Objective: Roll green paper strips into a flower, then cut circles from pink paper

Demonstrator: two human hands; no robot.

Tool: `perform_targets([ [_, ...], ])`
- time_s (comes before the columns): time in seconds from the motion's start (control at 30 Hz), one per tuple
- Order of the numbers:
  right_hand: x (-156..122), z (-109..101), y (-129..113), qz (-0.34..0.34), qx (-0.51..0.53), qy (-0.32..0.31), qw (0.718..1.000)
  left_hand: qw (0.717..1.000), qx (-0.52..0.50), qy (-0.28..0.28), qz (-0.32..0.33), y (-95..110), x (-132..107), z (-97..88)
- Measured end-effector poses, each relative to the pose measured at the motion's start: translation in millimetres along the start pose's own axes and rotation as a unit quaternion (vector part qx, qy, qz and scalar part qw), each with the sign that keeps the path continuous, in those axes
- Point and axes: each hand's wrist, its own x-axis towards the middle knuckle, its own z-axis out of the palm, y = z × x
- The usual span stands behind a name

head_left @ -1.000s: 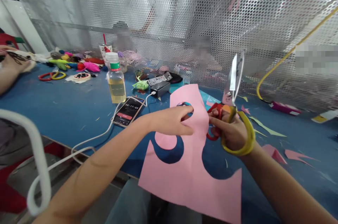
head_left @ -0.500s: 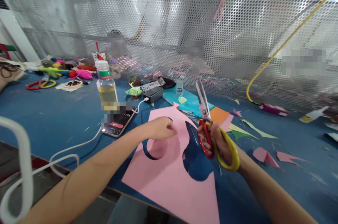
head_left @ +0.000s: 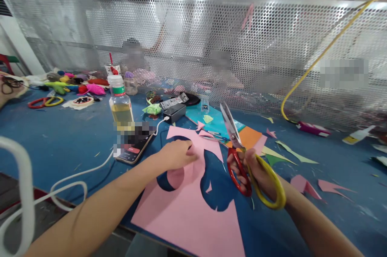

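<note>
A cut sheet of pink paper (head_left: 187, 216) lies on the blue table, with large rounded openings in it. My left hand (head_left: 178, 154) is over its upper part, fingers closed in a pinch on pink paper; the fingertips are partly hidden. Below that hand a rounded pink piece (head_left: 175, 178) shows against a dark opening. In my right hand (head_left: 249, 168) are scissors with one red and one yellow handle (head_left: 232, 128), held off the table right of the sheet. Their blades point up and away, almost together. A small pink scrap (head_left: 209, 187) lies in the right-hand opening.
Left of the sheet are a phone (head_left: 136, 144) on a white cable and a bottle of yellowish liquid (head_left: 121, 105). Behind are a black box (head_left: 174, 113) and coloured paper (head_left: 249, 137). Paper scraps (head_left: 305, 186) and a glue bottle (head_left: 358, 134) lie right. Perforated metal panels (head_left: 187, 27) stand across the back.
My left hand has shifted slightly left and down with the pink paper, whose upper part has turned. The scissors have dropped a little, and a small scrap shows more plainly in the opening.
</note>
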Motion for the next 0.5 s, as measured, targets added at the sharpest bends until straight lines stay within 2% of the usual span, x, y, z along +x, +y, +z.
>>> perform_targets([
  [0.13, -6, -2, -2, 0.005, -0.021, -0.016, 1.0, 0.998, -0.056, 0.015, 0.033, 5, 1, -2.6],
  [0.37, -21, -21, 11, -0.077, -0.104, -0.117, 0.985, 0.975, -0.165, 0.131, 0.074, 14, -4, -29.8],
  [0.5, -27, -26, 3, -0.135, -0.166, -0.091, 0.973, 0.945, -0.233, 0.207, 0.1, 15, -8, -36.8],
])
